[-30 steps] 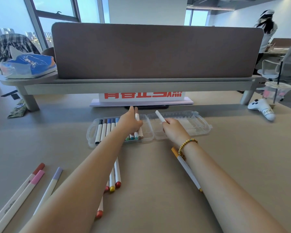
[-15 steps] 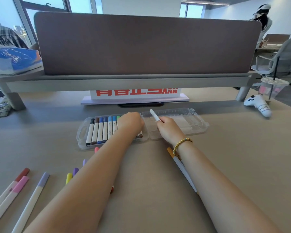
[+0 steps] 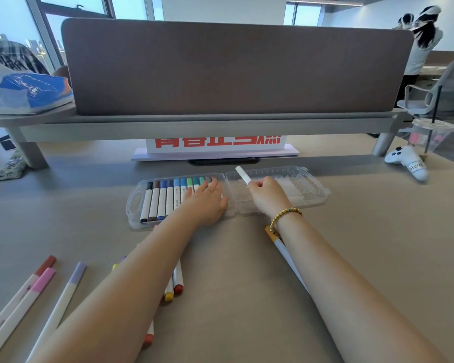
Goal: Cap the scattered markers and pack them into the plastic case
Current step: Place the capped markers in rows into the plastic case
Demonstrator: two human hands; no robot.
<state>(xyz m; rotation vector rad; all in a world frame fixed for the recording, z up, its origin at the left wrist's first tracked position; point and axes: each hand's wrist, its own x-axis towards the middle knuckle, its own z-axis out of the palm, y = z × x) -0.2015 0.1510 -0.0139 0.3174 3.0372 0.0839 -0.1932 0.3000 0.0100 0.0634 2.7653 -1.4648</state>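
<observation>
Packing step: our left hand (image 3: 207,199) flat, pressing markers (image 3: 165,197) into case (image 3: 134,205); right hand (image 3: 266,193) grips marker (image 3: 243,174). Next: we slot it beside row.

- plastic case (image 3: 309,189) open flat mid-worktop (image 3: 378,258), two halves side by side
- row of markers (image 3: 165,197) in left half; right half under right hand (image 3: 266,195)
- left hand (image 3: 207,203) on row's right end
- white marker (image 3: 243,175) in right hand, over the hinge
- loose markers (image 3: 50,292) near left; more (image 3: 174,284) under left forearm; one (image 3: 283,250) under right forearm
- sign (image 3: 218,142) behind case, under shelf (image 3: 194,124)
- controller (image 3: 406,162) and cup (image 3: 430,134) far right
</observation>
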